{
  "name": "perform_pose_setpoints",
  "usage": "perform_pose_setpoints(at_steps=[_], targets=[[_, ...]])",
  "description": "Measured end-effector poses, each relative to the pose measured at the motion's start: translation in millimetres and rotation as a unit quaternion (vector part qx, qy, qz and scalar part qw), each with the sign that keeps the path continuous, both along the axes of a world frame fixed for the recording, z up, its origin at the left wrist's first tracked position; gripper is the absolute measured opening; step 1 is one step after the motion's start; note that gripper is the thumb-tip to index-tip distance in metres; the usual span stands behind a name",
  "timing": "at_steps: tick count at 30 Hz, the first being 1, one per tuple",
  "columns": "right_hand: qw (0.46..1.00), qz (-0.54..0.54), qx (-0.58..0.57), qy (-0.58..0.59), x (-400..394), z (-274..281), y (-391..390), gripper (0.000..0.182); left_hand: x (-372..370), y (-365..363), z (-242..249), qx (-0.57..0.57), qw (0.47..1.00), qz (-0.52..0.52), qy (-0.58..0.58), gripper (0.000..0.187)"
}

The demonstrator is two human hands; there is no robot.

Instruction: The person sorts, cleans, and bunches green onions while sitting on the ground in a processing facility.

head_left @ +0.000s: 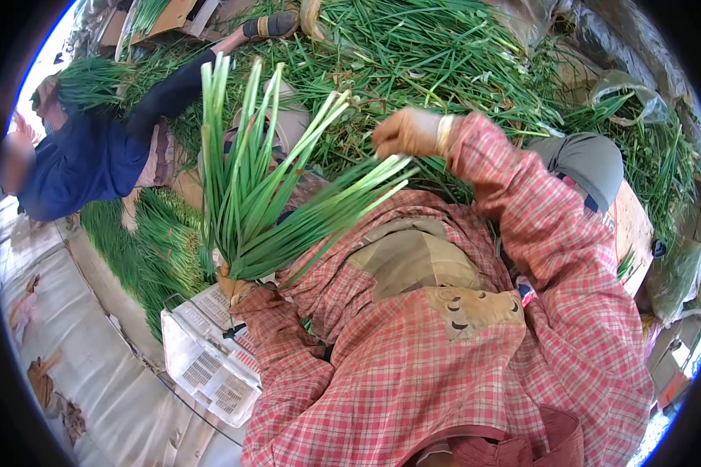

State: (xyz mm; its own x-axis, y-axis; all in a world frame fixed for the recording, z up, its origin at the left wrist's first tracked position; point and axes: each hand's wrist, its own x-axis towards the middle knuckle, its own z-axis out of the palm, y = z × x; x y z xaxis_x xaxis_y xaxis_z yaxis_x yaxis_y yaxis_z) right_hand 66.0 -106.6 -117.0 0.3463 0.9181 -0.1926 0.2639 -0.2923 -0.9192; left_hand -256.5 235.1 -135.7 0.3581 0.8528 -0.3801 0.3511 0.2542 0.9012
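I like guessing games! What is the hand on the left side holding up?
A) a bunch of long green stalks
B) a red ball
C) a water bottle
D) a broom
A: the left hand grips a bunch of green stalks at its base, and they fan upward, while the gloved right hand is raised near the tips.

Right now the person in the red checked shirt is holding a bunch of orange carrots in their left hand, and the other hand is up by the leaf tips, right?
Not quite. The head view shows the left hand gripping a bunch of green onions, long green leaves, not orange carrots. The rest holds: the shirt is red checked, and the right hand is up by the leaf tips.
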Motion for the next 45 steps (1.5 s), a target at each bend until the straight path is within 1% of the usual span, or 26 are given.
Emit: perform_pose_setpoints(at_steps=[1,3,4,5,6,7,10,11,13,15,16,18,22,25,26,29,30,33,35,37,38,39,41,43,44,45], targets=[[0.996,-0.017,-0.033,-0.084,18,-1,-12,0.021,0,0,-2,0.020,1.000,0.005,0.020,0.028],[0.987,-0.101,-0.096,-0.075,48,18,-52,0.022,-7,7,-9,-0.006,1.000,-0.001,-0.020,0.028],[0.971,-0.142,-0.169,-0.090,65,20,-77,0.022,-11,12,-15,-0.036,0.998,-0.005,-0.051,0.029],[0.927,-0.162,-0.251,-0.228,79,21,-103,0.022,-16,15,-19,-0.056,0.996,-0.006,-0.070,0.029],[0.844,-0.125,-0.394,-0.342,90,18,-129,0.023,-19,16,-22,-0.068,0.995,-0.009,-0.079,0.029],[0.727,-0.084,-0.521,-0.440,96,10,-148,0.024,-21,17,-24,-0.076,0.994,-0.012,-0.081,0.030],[0.837,-0.112,-0.296,-0.447,46,41,-111,0.030,-24,20,-28,-0.088,0.992,-0.020,-0.091,0.031],[0.897,-0.114,-0.200,-0.377,27,48,-86,0.034,-24,21,-29,-0.093,0.991,-0.026,-0.091,0.031],[0.950,-0.074,-0.013,-0.304,-1,24,-45,0.037,-24,25,-28,-0.098,0.990,-0.036,-0.095,0.032],[0.984,-0.039,-0.015,-0.171,-25,13,-8,0.039,-24,28,-27,-0.104,0.989,-0.043,-0.095,0.032],[0.997,-0.040,-0.005,-0.071,-33,5,3,0.039,-25,29,-28,-0.106,0.989,-0.046,-0.096,0.033],[0.994,-0.053,0.017,0.098,-47,0,16,0.036,-28,29,-27,-0.112,0.988,-0.052,-0.096,0.033],[0.980,-0.022,0.015,0.199,-41,7,14,0.033,-32,31,-30,-0.130,0.983,-0.071,-0.105,0.035],[0.998,0.043,0.010,0.039,-36,35,4,0.032,-30,27,-29,-0.116,0.987,-0.057,-0.099,0.034],[0.998,0.051,-0.004,0.020,-34,47,2,0.030,-29,27,-29,-0.114,0.987,-0.054,-0.098,0.034],[0.986,0.061,-0.020,-0.156,-32,60,1,0.024,-29,24,-30,-0.111,0.988,-0.047,-0.095,0.033],[0.973,0.068,-0.092,-0.200,-35,63,3,0.024,-30,23,-29,-0.108,0.989,-0.046,-0.092,0.033],[0.978,0.012,-0.071,-0.197,-22,56,-14,0.023,-29,22,-30,-0.107,0.989,-0.043,-0.092,0.033],[0.986,-0.067,-0.055,-0.139,-4,49,-36,0.022,-28,20,-32,-0.107,0.989,-0.042,-0.090,0.032],[0.976,-0.184,-0.074,-0.089,17,37,-62,0.018,-29,20,-32,-0.103,0.990,-0.040,-0.087,0.032],[0.960,-0.253,-0.098,-0.066,30,27,-79,0.023,-29,20,-33,-0.101,0.990,-0.042,-0.086,0.032],[0.929,-0.290,-0.154,-0.169,39,18,-94,0.027,-29,20,-33,-0.100,0.991,-0.040,-0.086,0.031],[0.905,-0.265,-0.258,-0.208,41,2,-113,0.031,-28,20,-34,-0.099,0.991,-0.043,-0.085,0.031],[0.926,-0.254,-0.255,-0.114,17,-4,-94,0.032,-27,19,-33,-0.097,0.991,-0.044,-0.082,0.031],[0.951,-0.196,-0.208,-0.117,6,-5,-82,0.035,-27,19,-34,-0.098,0.991,-0.046,-0.081,0.031],[0.976,-0.160,-0.067,-0.134,-9,-32,-72,0.040,-26,18,-34,-0.098,0.991,-0.045,-0.080,0.030]])
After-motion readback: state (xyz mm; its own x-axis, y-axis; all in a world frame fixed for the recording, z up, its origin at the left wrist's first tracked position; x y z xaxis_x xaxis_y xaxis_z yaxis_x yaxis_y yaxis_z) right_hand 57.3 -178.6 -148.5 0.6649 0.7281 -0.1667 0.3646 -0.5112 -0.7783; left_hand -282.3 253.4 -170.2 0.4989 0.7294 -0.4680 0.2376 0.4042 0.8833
